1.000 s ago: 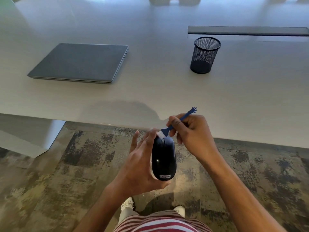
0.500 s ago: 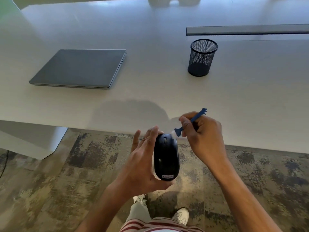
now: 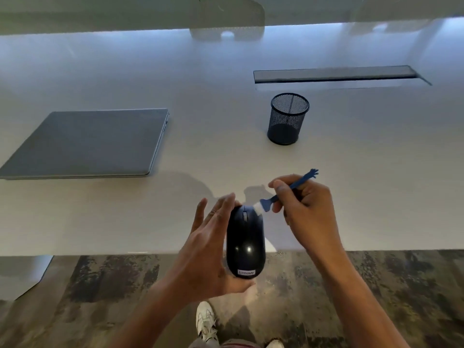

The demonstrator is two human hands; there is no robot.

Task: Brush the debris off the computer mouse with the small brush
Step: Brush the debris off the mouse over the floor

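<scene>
I see my left hand (image 3: 211, 249) cradling the glossy black oval computer mouse (image 3: 245, 243) from its left side, thumb curled under the near end, fingers lying straight along its flank. It hangs in the air over the near edge of the white table (image 3: 376, 197). My right hand (image 3: 305, 209) pinches the small blue plastic brush (image 3: 281, 194), whose white bristles touch the mouse's far right corner, just beside the scroll wheel.

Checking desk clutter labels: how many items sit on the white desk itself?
2: a closed grey laptop at the left, and a black mesh pen cup right of it. The black mouse is hand-held, not resting.
</scene>
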